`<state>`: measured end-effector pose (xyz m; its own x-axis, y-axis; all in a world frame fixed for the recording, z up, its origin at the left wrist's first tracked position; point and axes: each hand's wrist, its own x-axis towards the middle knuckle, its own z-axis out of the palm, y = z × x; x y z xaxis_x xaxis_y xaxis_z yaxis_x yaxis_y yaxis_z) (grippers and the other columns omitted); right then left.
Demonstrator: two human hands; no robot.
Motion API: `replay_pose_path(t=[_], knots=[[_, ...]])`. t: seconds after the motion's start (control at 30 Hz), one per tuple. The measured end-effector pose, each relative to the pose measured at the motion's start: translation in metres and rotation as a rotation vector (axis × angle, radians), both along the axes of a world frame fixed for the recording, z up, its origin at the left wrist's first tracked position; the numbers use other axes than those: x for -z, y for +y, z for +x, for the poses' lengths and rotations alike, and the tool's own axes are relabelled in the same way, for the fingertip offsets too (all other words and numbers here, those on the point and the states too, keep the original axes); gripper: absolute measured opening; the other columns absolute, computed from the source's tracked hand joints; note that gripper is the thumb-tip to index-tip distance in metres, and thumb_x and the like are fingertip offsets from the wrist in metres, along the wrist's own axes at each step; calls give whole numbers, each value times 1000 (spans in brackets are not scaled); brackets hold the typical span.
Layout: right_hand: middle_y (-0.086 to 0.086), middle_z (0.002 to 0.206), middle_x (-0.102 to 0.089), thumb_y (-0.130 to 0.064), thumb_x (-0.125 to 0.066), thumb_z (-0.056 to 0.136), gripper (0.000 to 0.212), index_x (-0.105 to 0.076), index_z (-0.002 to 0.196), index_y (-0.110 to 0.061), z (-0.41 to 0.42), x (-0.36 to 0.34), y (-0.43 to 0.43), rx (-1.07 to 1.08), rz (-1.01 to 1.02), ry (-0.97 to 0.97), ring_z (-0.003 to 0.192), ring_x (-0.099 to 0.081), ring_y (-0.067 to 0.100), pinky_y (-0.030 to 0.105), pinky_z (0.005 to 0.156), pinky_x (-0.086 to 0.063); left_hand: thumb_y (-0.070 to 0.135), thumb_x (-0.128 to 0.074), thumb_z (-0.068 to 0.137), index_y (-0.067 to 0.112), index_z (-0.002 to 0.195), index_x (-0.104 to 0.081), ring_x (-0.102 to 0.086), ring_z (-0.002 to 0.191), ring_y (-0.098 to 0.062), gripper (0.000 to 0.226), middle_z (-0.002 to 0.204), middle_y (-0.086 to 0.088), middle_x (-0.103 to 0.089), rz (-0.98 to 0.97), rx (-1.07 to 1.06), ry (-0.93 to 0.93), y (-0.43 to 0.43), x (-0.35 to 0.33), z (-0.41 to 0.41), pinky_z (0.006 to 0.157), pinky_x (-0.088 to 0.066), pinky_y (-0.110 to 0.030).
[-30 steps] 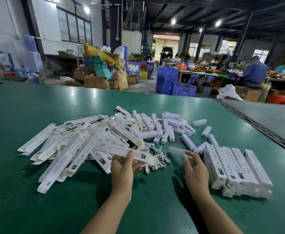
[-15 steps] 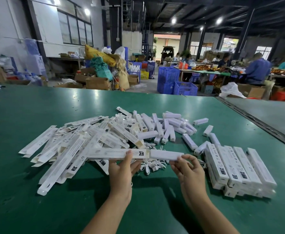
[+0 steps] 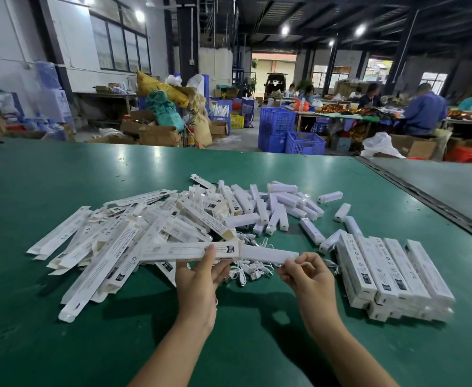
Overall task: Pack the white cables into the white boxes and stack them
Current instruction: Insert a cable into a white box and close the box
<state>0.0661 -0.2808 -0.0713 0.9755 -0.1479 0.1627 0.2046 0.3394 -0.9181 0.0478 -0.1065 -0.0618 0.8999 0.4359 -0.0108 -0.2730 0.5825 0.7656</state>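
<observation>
Left hand [image 3: 198, 283] grips a white box [image 3: 184, 251]; right hand [image 3: 310, 280] pinches a white bar [image 3: 268, 254] at its open end. I judge packing partway: flat boxes [image 3: 103, 241] heaped at nine o'clock, cables [image 3: 253, 270] loose at centre, packed stack [image 3: 391, 275] at three on the desk [image 3: 61, 344].

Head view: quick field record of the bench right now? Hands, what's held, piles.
left hand: holds long box near its right end
right hand: pinches white bar at its right end
fit: bar's left end meets the box's end; depth inside cannot tell
cables: loose heap on the table between the hands
flat boxes: pile, left
short bars: scattered, centre back
stack of boxes: right, two layers visible
</observation>
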Motion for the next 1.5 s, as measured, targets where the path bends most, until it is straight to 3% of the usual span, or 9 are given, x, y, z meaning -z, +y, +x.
replay_pose_path(t=[0.13, 0.3, 0.53, 0.77, 0.97, 1.07, 1.23, 1.4, 1.5], knots=[[10, 71, -63, 3, -63, 89, 31, -59, 72, -23, 2, 1, -2, -11, -30, -19, 66, -65, 18, 22, 64, -54, 9, -59, 97, 23, 119, -54, -76, 86, -24, 27, 100, -1, -78, -10, 25, -5, 1, -2, -2, 68, -60, -26], [7, 71, -66, -2, -63, 91, 18, -55, 83, -16, 5, 8, -3, 27, -70, -8, 69, -67, 18, 22, 65, -54, 8, -59, 96, 23, 119, -57, -75, 89, -26, 27, 103, -1, -77, -12, 76, -9, -1, -4, -4, 71, -60, -27], [6, 73, -66, -5, -64, 91, 23, -45, 101, -13, 4, 8, 3, -32, 9, 84, 64, -65, 15, 21, 61, -53, 9, -61, 95, 17, 111, -61, -76, 88, -25, 18, 101, -5, -77, 36, 97, 12, -4, -3, -4, 68, -60, -24], [-8, 68, -67, -19, -73, 86, 3, -74, 86, -17, -9, 1, 14, -159, -291, 134, 58, -54, 7, 19, 57, -47, 8, -65, 92, 5, 115, -63, -75, 94, -27, 24, 103, -11, -77, 168, 142, 7, -13, 2, -6, 72, -59, -25], [-1, 52, -34, -10, -60, 75, 34, -76, 100, -25, -18, -14, 13, -451, -194, 180, 46, -23, 14, 22, 46, -21, 6, -65, 92, 8, 110, -64, -75, 89, -27, 19, 99, -9, -77, 173, 159, 26, -16, 3, -6, 68, -58, -24], [2, 52, -32, -9, -54, 72, 47, -70, 113, -26, -23, -17, 14, -656, -152, 212, 43, -24, 13, 18, 43, -23, 8, -65, 92, 8, 111, -65, -76, 86, -26, 19, 98, -9, -78, 202, 210, 34, -17, 3, -8, 65, -57, -24], [3, 46, -28, -3, -50, 65, 48, -71, 104, -22, -28, -22, 8, -769, -25, 303, 31, -24, 11, 12, 37, -25, 22, -70, 80, 10, 109, -66, -76, 85, -27, 32, 102, -11, -77, 161, 336, 53, -14, -1, -11, 63, -58, -27], [3, 41, -29, -4, -46, 67, 53, -70, 113, -15, -23, -15, 5, -730, -21, 205, 28, -25, 13, 13, 36, -28, 15, -66, 89, 8, 109, -65, -75, 80, -29, 21, 101, -13, -77, 169, 288, 77, -14, -1, -9, 61, -57, -27], [2, 40, -37, -8, -50, 72, 36, -76, 95, -19, -14, -4, 6, -382, -281, 48, 33, -30, 15, 18, 38, -30, 12, -63, 94, 9, 102, -64, -75, 73, -26, 8, 92, -9, -77, 164, 187, 96, -12, 0, -6, 59, -58, -27]])
